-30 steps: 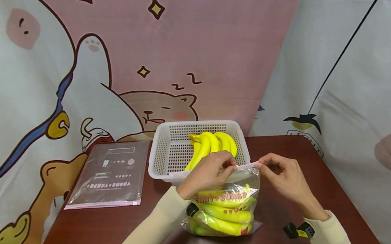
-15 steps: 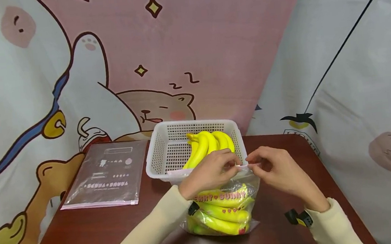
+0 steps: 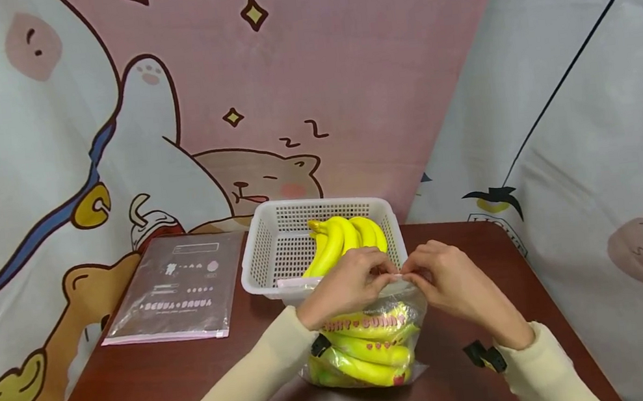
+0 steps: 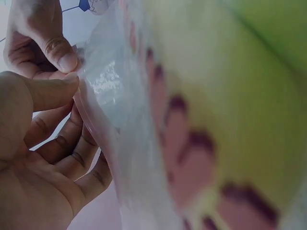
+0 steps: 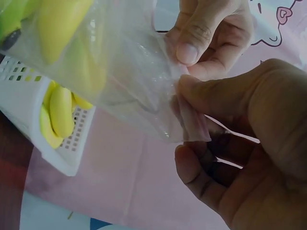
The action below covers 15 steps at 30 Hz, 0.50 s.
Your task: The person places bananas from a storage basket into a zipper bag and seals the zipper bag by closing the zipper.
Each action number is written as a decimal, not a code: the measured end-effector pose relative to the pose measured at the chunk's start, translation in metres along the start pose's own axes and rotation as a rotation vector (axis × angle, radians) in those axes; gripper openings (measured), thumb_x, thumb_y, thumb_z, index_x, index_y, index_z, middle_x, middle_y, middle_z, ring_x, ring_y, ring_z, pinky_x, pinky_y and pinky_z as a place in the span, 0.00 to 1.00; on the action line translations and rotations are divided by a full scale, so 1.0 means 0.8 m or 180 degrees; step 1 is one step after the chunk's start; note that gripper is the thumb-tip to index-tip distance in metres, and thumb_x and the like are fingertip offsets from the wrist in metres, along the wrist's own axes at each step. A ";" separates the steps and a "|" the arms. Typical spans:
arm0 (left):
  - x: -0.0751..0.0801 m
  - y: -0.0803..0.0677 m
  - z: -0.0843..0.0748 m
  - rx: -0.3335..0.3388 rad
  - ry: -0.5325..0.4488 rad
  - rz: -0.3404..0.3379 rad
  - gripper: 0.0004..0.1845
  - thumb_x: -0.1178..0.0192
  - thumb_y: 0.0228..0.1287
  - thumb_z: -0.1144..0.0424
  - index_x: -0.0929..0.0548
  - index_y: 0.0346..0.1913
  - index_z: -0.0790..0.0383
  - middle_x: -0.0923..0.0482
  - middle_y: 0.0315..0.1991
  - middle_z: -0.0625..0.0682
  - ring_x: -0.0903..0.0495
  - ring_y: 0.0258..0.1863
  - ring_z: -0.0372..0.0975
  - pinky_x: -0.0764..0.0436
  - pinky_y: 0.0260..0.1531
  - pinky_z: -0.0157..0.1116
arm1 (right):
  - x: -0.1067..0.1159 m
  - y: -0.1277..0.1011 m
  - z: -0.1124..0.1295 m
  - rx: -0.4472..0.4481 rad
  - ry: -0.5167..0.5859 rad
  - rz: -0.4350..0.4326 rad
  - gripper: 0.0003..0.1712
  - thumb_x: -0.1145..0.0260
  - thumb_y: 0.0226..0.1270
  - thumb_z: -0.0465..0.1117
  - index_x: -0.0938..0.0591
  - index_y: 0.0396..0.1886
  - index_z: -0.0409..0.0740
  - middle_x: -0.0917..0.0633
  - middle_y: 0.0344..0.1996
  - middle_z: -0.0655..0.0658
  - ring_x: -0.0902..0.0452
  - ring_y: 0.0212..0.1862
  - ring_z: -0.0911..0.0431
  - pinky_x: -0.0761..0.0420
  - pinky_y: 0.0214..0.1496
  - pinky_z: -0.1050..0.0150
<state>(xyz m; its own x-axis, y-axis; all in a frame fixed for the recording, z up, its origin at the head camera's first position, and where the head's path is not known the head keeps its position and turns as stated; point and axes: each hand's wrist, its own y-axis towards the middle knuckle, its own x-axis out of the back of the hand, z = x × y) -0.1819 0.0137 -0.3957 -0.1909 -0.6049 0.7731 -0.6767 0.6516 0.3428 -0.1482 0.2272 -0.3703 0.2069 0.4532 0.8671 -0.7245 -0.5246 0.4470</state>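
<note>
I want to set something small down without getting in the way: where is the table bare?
The table is bare at front left, between the flat bag and left sleeve, and at back right, beyond the right hand beside the basket. The middle is crowded: there the left hand and right hand pinch the filled bag in front of the basket.

A dark red-brown table [image 3: 124,391] spans the near side of my remote feed, catching a pale sheen. Beyond it, I see a pink printed backdrop [image 3: 367,71] with a dozing bear [image 3: 271,173], a big white cartoon animal [image 3: 58,156] at left, and whitish sheeting [image 3: 564,155] at right, crossed by a black line [image 3: 583,50].
</note>
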 end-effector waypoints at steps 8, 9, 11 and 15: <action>0.006 -0.009 0.016 0.0146 -0.0047 0.0022 0.03 0.35 0.71 0.60 0.13 0.42 0.54 0.15 0.37 0.43 0.22 0.36 0.29 0.22 0.42 0.23 | -0.003 -0.004 -0.009 -0.0174 0.0191 -0.0085 0.11 0.23 0.55 0.30 0.14 0.29 0.51 0.17 0.28 0.58 0.28 0.32 0.63 0.22 0.32 0.67; 0.007 -0.011 0.017 0.0164 -0.0055 0.0023 0.04 0.35 0.71 0.60 0.12 0.42 0.54 0.15 0.37 0.43 0.22 0.36 0.29 0.22 0.42 0.23 | -0.003 -0.004 -0.009 -0.0186 0.0213 -0.0083 0.12 0.23 0.55 0.29 0.14 0.29 0.51 0.16 0.28 0.58 0.28 0.32 0.64 0.22 0.32 0.66; 0.009 -0.014 0.020 0.0201 -0.0083 0.0025 0.04 0.35 0.71 0.60 0.12 0.42 0.55 0.15 0.37 0.44 0.21 0.36 0.30 0.21 0.41 0.24 | -0.004 -0.004 -0.010 -0.0190 0.0238 -0.0070 0.11 0.23 0.56 0.30 0.14 0.29 0.51 0.16 0.28 0.58 0.28 0.33 0.64 0.22 0.32 0.66; 0.012 -0.021 0.028 0.0262 -0.0146 0.0014 0.04 0.34 0.71 0.61 0.12 0.42 0.56 0.14 0.38 0.46 0.20 0.36 0.32 0.19 0.42 0.27 | -0.006 -0.004 -0.011 -0.0207 0.0263 -0.0019 0.10 0.22 0.57 0.32 0.13 0.31 0.50 0.16 0.29 0.57 0.28 0.33 0.63 0.22 0.33 0.67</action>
<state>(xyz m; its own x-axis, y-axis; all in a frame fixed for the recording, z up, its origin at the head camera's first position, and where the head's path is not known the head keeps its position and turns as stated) -0.1879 -0.0135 -0.4057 -0.2251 -0.6236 0.7486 -0.7315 0.6157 0.2930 -0.1530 0.2333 -0.3777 0.1583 0.5154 0.8422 -0.7651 -0.4751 0.4346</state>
